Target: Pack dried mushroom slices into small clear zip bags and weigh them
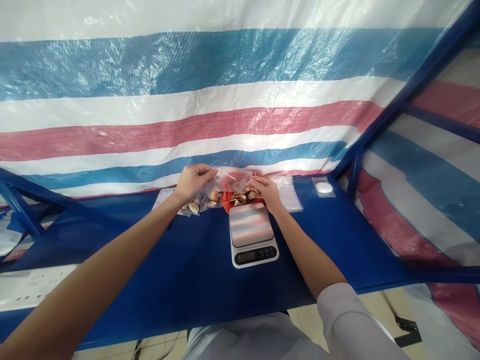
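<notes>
A clear plastic bag [234,176] is stretched between my two hands above the back of the table. My left hand [193,181] pinches its left end, and my right hand [265,189] grips the right end. Below the bag lies a red plastic bag [226,199] with several brown-and-white dried pieces [243,196] on it; I cannot tell their exact kind. Filled clear bags [194,205] with similar pieces rest under and beside my left hand. In front stands a white kitchen scale [252,232], its metal plate bare and its display dark.
Flat clear bags [290,194] lie right of my right hand. A white oval object [323,187] sits on a small clear packet at the back right. A white power strip [35,286] is at the left. Blue frame bars [354,170] and a striped tarp [210,120] enclose the blue table [180,280].
</notes>
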{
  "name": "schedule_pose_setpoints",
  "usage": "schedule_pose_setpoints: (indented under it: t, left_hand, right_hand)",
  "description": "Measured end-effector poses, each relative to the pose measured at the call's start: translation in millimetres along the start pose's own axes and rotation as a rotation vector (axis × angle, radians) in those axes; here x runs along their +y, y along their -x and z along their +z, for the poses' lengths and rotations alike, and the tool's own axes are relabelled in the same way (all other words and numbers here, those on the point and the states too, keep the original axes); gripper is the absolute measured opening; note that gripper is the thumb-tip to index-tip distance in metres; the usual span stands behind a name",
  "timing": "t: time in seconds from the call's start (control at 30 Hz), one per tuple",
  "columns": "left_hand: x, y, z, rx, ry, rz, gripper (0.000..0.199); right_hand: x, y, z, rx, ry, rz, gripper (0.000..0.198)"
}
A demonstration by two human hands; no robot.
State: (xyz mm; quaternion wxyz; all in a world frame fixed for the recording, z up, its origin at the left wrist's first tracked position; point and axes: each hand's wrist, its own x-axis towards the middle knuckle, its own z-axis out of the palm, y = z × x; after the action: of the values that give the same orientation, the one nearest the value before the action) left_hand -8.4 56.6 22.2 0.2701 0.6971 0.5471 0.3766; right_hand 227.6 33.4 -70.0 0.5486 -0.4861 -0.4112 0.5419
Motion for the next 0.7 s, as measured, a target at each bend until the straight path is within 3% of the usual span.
schedule_pose_setpoints:
  t: [0.1, 0.3, 0.4, 0.57, 0.7]
  left_hand:
    - [-3.0, 7.8, 8.4, 0.037, 0.07, -0.026, 0.035]
    - [-9.2, 23.3, 19.3, 0.043, 0.223, -0.104, 0.046]
    - [-14.7, 29.7, 22.2, 0.03, 0.307, -0.163, 0.051]
    - [-20.7, 38.2, 19.7, -0.065, 0.277, -0.192, 0.05]
    - [-0.9, 40.0, 9.5, -0.202, 0.178, -0.188, 0.056]
  right_hand:
    - [0.7, 8.4, 3.5, -0.02, -0.08, -0.05, 0.041]
    - [2.2, 14.6, -1.0, -0.087, -0.01, -0.16, 0.028]
    - [3.4, 15.9, -9.2, -0.054, 0.044, -0.167, 0.028]
    - [-4.3, 21.3, -25.6, -0.099, 0.148, -0.187, 0.031]
    - [-20.7, 21.4, -39.5, -0.143, 0.274, -0.24, 0.032]
